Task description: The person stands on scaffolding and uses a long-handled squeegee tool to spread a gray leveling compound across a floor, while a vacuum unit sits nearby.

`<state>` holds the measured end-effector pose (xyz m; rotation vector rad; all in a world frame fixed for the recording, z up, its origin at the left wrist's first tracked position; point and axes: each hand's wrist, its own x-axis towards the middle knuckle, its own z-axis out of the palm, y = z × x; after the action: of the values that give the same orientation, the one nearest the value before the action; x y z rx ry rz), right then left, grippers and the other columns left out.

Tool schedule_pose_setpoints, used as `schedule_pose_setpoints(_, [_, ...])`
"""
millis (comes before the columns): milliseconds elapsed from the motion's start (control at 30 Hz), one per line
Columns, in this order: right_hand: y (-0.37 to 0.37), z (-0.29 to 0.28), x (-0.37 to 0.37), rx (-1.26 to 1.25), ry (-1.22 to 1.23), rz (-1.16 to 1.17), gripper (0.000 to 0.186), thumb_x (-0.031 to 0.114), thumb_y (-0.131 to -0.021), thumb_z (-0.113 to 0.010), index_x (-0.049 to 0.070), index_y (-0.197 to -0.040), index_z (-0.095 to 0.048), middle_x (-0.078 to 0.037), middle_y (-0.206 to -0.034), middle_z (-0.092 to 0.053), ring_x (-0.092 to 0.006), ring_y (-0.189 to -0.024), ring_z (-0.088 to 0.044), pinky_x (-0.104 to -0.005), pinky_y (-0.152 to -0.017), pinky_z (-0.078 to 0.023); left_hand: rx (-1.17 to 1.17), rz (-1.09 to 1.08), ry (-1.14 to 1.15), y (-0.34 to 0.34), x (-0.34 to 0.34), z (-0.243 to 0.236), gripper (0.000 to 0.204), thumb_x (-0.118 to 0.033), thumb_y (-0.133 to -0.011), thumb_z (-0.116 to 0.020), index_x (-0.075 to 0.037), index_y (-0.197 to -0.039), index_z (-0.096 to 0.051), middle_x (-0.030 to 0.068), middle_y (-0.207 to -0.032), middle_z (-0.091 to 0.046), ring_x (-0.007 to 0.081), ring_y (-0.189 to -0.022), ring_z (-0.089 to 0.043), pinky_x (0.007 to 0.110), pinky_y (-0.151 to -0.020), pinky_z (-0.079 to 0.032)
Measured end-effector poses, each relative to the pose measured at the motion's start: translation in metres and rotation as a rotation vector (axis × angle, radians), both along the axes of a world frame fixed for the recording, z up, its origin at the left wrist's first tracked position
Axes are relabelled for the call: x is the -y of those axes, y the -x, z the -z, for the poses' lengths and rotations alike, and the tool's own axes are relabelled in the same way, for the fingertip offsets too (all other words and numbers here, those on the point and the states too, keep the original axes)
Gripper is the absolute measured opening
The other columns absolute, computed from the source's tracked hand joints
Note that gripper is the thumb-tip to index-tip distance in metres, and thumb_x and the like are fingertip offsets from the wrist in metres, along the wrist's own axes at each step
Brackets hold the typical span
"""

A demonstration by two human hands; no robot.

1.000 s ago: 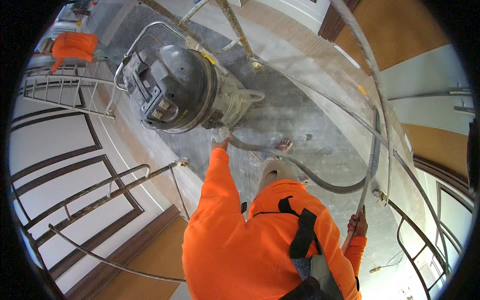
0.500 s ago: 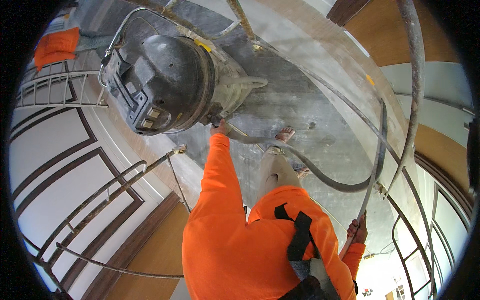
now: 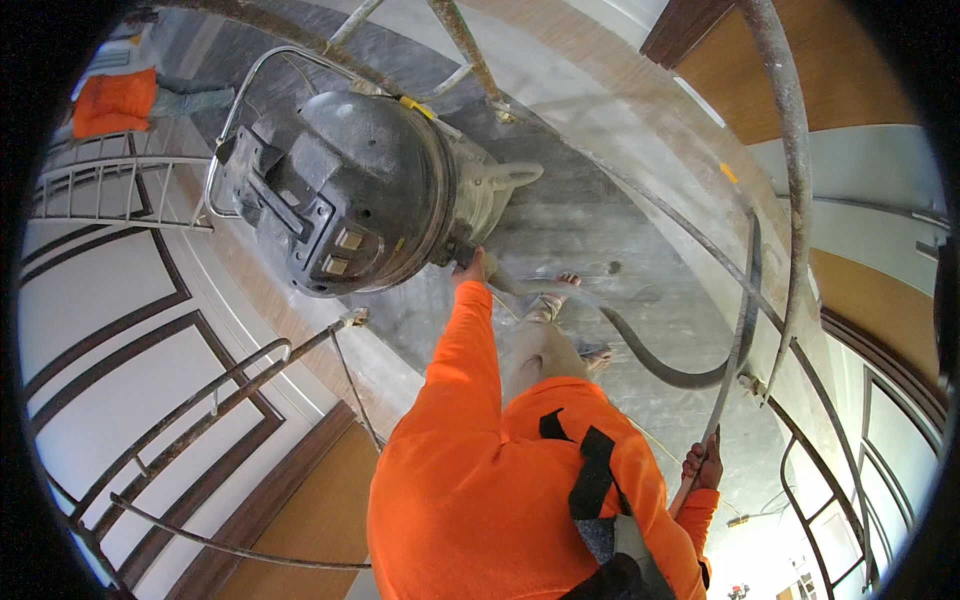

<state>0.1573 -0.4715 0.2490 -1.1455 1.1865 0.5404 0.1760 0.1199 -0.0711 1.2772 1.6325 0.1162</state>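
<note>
A large dusty vacuum cleaner [image 3: 350, 180] with a black domed head and a pale drum stands ahead of me, left of centre. At its lower side my left hand [image 3: 472, 270] is closed round the end of the vacuum hose [image 3: 655, 368], where it meets the drum. The grey hose sags across the floor, loops up at the right and comes back to me. My right hand [image 3: 704, 464] grips that returning length beside my hip. A bent chrome handle [image 3: 222, 150] rises behind the vacuum's head.
Dusty scaffold tubes [image 3: 795, 150] cross on the right, with more rails [image 3: 210, 400] at lower left. My feet [image 3: 568, 281] stand on the dusty grey floor [image 3: 620, 235]. A person in orange [image 3: 112, 103] is at far left. Panelled walls [image 3: 105, 290] flank both sides.
In the picture, the vacuum and my left hand on the hose end have shifted right and slightly down. My right hand keeps its grip on the hose.
</note>
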Motion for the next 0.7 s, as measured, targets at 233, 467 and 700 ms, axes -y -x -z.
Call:
schedule_pose_setpoints(233, [-0.004,-0.010,-0.010,0.008,0.018,0.005,0.045,0.039,-0.102,-0.052,0.039,-0.145,-0.040,0.004,-0.070,-0.044,-0.0058,-0.043,-0.040,-0.0218,-0.034,-0.036,-0.091,0.052,0.033,-0.008,-0.012,0.051,0.083,-0.041,-0.072,-0.087,0.008,-0.129,-0.053,0.0122,-0.129,-0.063,0.0234,-0.113,-0.063,0.035,-0.096,-0.048])
schedule_pose_setpoints(467, [-0.003,-0.006,-0.005,-0.030,0.110,-0.104,0.046,0.039,-0.102,-0.052,0.038,-0.146,-0.038,0.003,-0.069,-0.045,-0.0064,-0.042,-0.040,-0.0224,-0.033,-0.037,0.299,-0.129,0.170,0.019,-0.019,0.073,0.085,-0.041,-0.066,-0.091,0.010,-0.124,-0.055,0.0142,-0.127,-0.064,0.0226,-0.109,-0.064,0.035,-0.095,-0.050])
schedule_pose_setpoints(700, [-0.013,-0.008,-0.005,-0.040,0.112,-0.131,0.049,0.039,-0.102,-0.050,0.040,-0.149,-0.034,0.003,-0.068,-0.044,-0.0059,-0.041,-0.038,-0.0221,-0.034,-0.036,-0.501,0.123,-0.086,-0.021,0.000,0.072,0.081,-0.048,-0.071,-0.083,0.003,-0.126,-0.051,0.0119,-0.129,-0.061,0.0277,-0.110,-0.063,0.038,-0.094,-0.050])
